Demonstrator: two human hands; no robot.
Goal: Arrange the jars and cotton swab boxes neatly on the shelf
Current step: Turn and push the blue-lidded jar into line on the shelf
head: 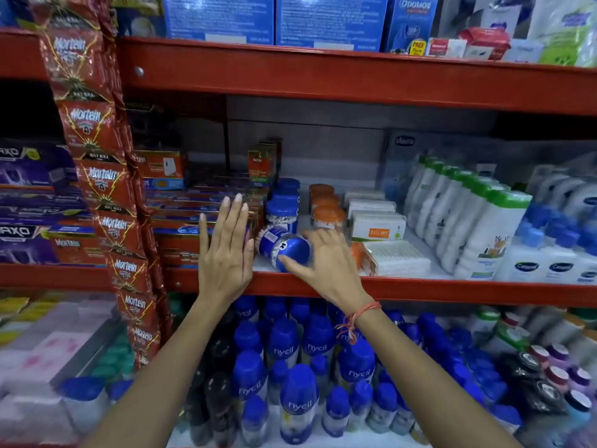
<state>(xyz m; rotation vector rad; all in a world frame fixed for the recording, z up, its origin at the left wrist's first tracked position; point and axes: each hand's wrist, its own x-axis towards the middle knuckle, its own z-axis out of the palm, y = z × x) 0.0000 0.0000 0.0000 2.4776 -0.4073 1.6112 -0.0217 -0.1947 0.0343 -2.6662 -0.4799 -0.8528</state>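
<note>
— Room near the shelf (420,287) edge?

— Little. Tipped jar (281,247) on its side at the front lip, blue lid toward the camera, clamped by right hand (326,261), thumb under the lid rim. Left hand (224,250) at 9 o'clock of it, flat, fingers spread apart, holding nothing.

— Behind?

— Upright blue-lid jars (283,208) at 12 o'clock, orange-lid jars (326,210) at 1 o'clock. Clear plastic, round, full of white swabs.

— And the boxes?

— Cotton swab boxes (378,226) at 3 o'clock, flat, rectangular; front one just beside the lip.
</note>
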